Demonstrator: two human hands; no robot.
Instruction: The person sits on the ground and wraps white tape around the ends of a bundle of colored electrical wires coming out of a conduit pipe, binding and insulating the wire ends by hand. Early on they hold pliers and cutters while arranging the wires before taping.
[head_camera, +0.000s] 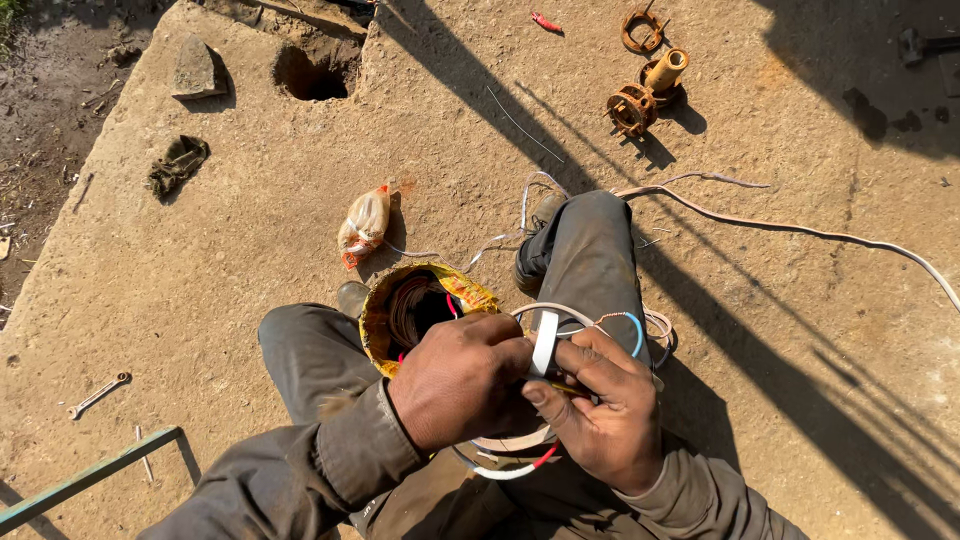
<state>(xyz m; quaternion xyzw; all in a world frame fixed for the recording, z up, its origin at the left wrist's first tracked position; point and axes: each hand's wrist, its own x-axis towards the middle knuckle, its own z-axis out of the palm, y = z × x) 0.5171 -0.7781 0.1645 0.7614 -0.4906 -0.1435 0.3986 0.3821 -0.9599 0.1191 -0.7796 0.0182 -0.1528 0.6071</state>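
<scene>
Surface: rough concrete slab (250, 250), sunlit, long shadows across its right half. Dirt ground (40, 120) borders it on the left.

- Hole (310, 78) broken through slab near the top edge.
- Flat stone (195, 68) left of hole.
- Crumpled dark rag (178, 165) below stone.
- Small plastic bag (364, 224), tied, mid-slab.
- Spanner (97, 395) at lower left; green metal bar (90, 478) near it.
- Rusty metal parts (645, 88) upper right, a red scrap (546, 21) well apart to their left.
- Pale cable (800, 228) trailing rightward.
- Dark tool (920, 45) at far top right, in shadow.
</scene>
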